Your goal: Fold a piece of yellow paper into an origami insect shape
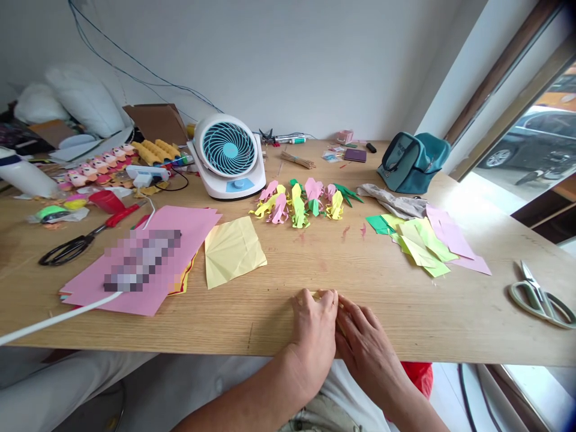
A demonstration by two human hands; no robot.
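Note:
Both hands rest together at the near edge of the wooden table [405,312]. My left hand [314,336] and my right hand [366,345] press down with fingers together on a small folded yellow paper piece [320,294]; only its tip shows past the fingertips. A creased yellow paper square [233,250] lies just left of the hands. Beyond them sits a cluster of folded pink, yellow and green paper figures [299,204].
Pink sheets [148,252] and black-and-red scissors [85,240] lie at left. A white and blue desk fan [228,156] stands behind. Green and pink paper scraps [427,240], a teal bag [411,161] and pale green scissors [540,297] are at right. A white cable [58,318] crosses the near left.

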